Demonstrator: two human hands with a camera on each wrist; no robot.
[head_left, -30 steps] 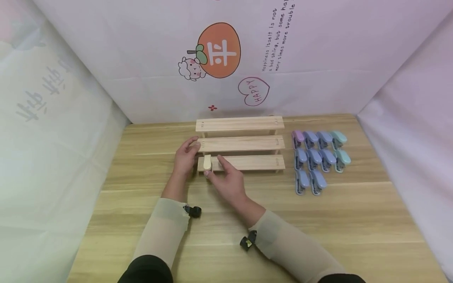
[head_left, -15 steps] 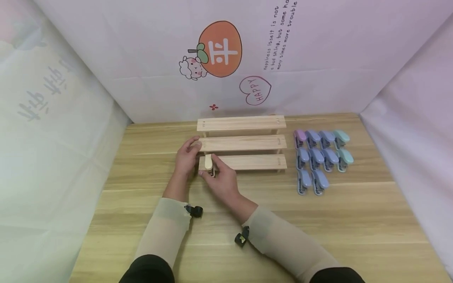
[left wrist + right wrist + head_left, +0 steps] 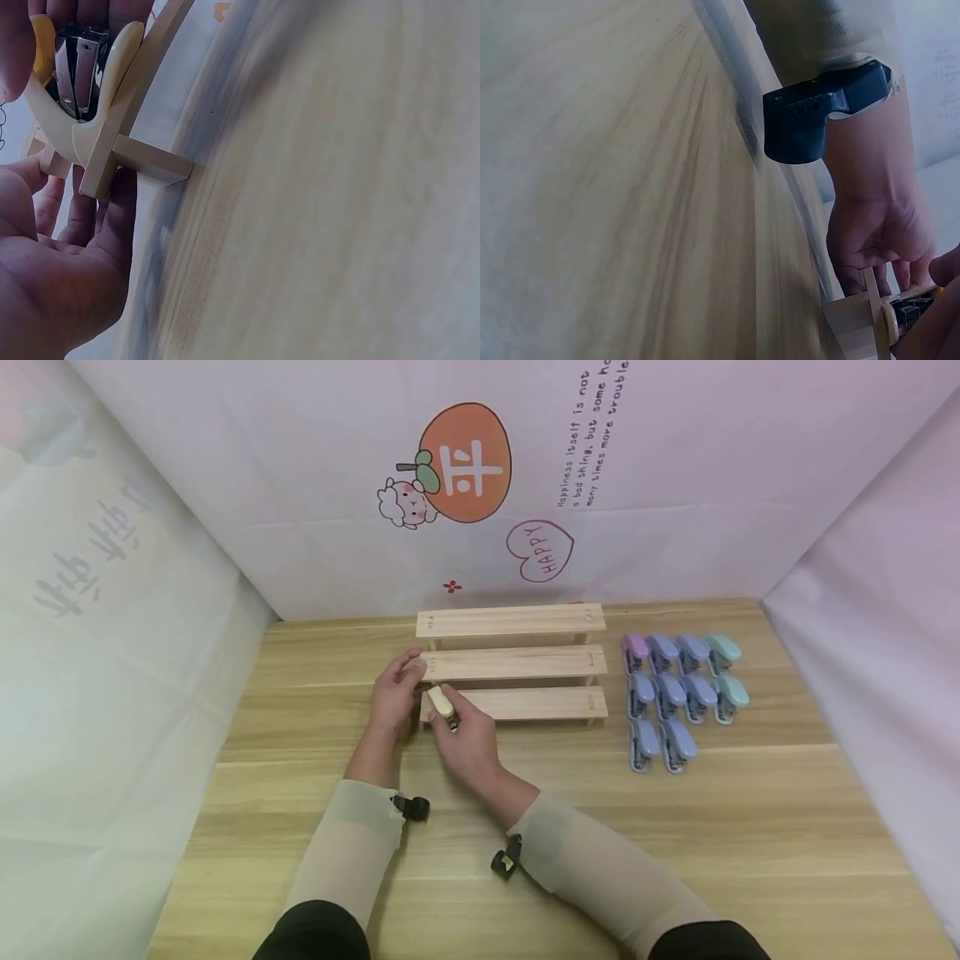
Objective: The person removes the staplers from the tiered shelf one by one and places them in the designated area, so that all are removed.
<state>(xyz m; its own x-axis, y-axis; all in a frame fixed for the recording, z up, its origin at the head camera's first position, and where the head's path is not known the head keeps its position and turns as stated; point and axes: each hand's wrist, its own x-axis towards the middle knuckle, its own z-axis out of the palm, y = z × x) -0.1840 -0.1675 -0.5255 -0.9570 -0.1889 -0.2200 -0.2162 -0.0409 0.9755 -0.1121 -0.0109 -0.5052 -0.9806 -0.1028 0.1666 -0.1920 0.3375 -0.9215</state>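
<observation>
A small cream stapler point(image 3: 442, 702) is in my right hand point(image 3: 471, 743), tilted over the left end of the front board of a stepped wooden rack point(image 3: 525, 662). Thumb and fingers pinch it from its sides. The left wrist view shows the stapler point(image 3: 124, 64) side-on, its metal part between two cream arms, with its lower end at the board; whether it presses on the wood I cannot tell. My left hand point(image 3: 392, 697) grips the left end of the rack at the middle board. In the right wrist view the left hand point(image 3: 881, 225) appears behind the rack's end.
Several small staplers stand in rows right of the rack: a pink one point(image 3: 634, 649), blue ones point(image 3: 670, 691) and mint ones point(image 3: 723, 652). White printed cloth point(image 3: 337, 527) hangs behind and at both sides of the wood-grain table point(image 3: 450, 893).
The stapler, upright on the front board a second ago, now leans with its top to the left. My right hand has closed in around it and shifted left. The left hand stays put.
</observation>
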